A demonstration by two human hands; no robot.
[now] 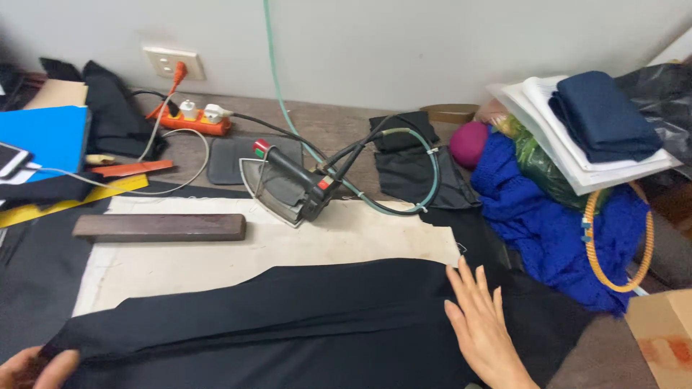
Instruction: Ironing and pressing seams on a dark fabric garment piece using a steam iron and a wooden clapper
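Observation:
A large piece of black fabric (288, 324) lies spread over a cream pressing cloth (216, 259) on the table. My right hand (479, 324) rests flat on the fabric's right end, fingers spread. My left hand (32, 367) pinches the fabric's left edge at the bottom left corner. A steam iron (288, 184) with a black handle stands on its side just beyond the cream cloth, its hose and cord looping to the right.
A dark wooden block (160, 227) lies on the cloth's left. An orange power strip (191, 119) sits by the wall. Blue knitwear (548, 216), stacked papers and navy cloth (598, 115) pile at the right. A cardboard box (663, 331) is at bottom right.

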